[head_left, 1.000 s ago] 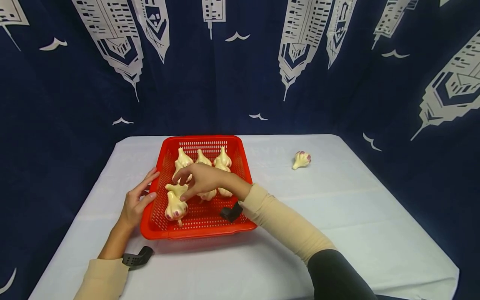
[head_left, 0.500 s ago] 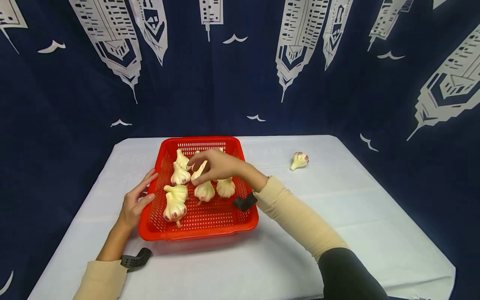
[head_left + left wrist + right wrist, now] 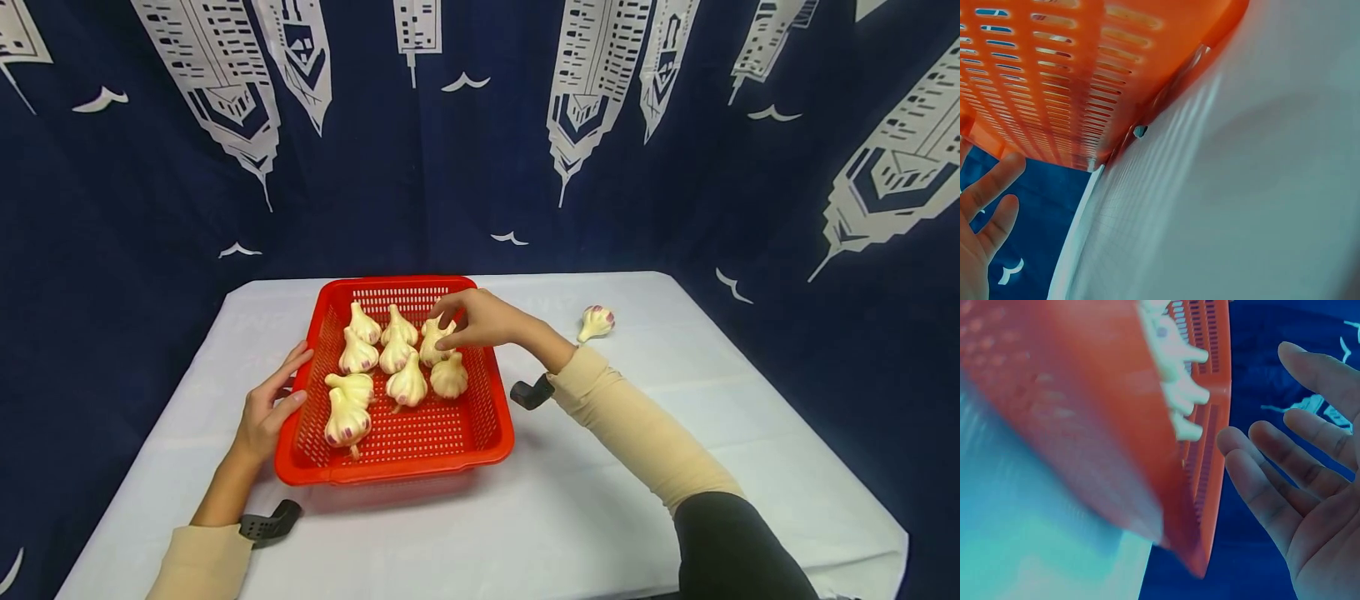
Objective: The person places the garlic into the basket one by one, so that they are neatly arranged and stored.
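Observation:
A red perforated plastic basket (image 3: 397,468) holds several garlic bulbs (image 3: 407,382), laid mostly in rows, pale with purple marks. My left hand (image 3: 264,417) rests against the basket's left rim with extended fingers; the left wrist view shows its fingertips (image 3: 1009,165) by the outer wall. Above the basket's right rim hovers my right hand (image 3: 483,321), fingers relaxed and apart. The right wrist view shows nothing in its palm (image 3: 1329,531). It partly covers a bulb at the right of the rows. A single garlic bulb (image 3: 597,322) lies on the table to the right.
A white cloth (image 3: 645,467) covers the table under the basket. Behind and at the sides hangs a dark blue curtain (image 3: 450,183) with white building prints. Each wrist carries a black strap piece, such as the left strap (image 3: 272,522).
My right hand has moved right across the basket, from the left bulbs to the right rim, uncovering the middle bulbs. The left hand stays at the rim.

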The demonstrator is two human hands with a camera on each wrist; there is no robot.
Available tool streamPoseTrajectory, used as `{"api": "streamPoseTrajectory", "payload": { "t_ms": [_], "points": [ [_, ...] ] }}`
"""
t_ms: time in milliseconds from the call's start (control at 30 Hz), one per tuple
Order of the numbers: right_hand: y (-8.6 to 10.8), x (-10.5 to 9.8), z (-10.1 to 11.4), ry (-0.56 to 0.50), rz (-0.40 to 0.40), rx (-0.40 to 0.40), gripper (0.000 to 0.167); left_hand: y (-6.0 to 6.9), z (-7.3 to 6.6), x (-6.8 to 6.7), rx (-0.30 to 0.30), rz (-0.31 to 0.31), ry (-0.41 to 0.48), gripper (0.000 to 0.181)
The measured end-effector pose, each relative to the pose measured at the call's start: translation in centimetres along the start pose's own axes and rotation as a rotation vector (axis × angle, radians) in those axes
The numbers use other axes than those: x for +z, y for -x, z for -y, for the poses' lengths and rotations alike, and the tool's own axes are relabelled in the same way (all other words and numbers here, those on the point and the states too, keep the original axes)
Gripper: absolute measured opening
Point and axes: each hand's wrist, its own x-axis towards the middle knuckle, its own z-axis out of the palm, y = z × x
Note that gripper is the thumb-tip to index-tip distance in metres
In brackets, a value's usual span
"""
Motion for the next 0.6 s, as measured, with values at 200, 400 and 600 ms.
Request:
{"api": "streamPoseTrajectory", "payload": {
  "t_ms": [200,400,600],
  "points": [
    [1.3,-1.1,-1.6,-0.016,-0.049,0.031,0.044,0.0,-0.1,0.0,-0.004,0.000,-0.001,0.052],
    [2.3,-2.2,-3.1,-0.007,-0.091,0.066,0.043,0.0,-0.2,-0.1,-0.007,-0.003,-0.004,0.052],
    [3.4,-3.3,-4.6,-0.004,-0.132,0.153,0.044,-0.1,0.0,0.0,-0.002,-0.003,-0.002,0.052]
  ]
}}
